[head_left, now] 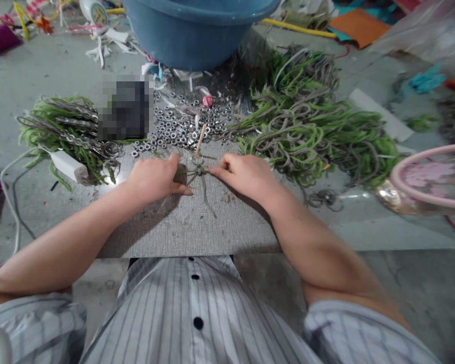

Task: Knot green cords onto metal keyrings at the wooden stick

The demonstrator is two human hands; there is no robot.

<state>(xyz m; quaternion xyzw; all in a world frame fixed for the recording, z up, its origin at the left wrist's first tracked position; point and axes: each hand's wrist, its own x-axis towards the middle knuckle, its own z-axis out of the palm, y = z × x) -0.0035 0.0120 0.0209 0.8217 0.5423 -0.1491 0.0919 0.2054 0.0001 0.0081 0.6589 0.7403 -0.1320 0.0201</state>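
A small knot of green and grey cord (pixel 200 171) lies on the grey patterned board between my hands, with a loose grey tail trailing toward me. My left hand (pixel 153 177) is at the knot's left side, thumb and forefinger apart, and a cord strand runs in among its curled fingers. On the other side, my right hand (pixel 246 177) pinches a cord end between thumb and forefinger. Just beyond the knot a thin wooden stick (pixel 200 139) stands tilted beside a small metal ring (pixel 197 161).
Many metal nuts (pixel 174 126) lie scattered beyond my hands. A large heap of green and grey cords (pixel 307 121) sits right; a smaller bundle with chains (pixel 56 126) and a white adapter (pixel 69 166) sit left. A blue basin (pixel 197 35) stands behind. A pink-rimmed basket (pixel 432 177) is far right.
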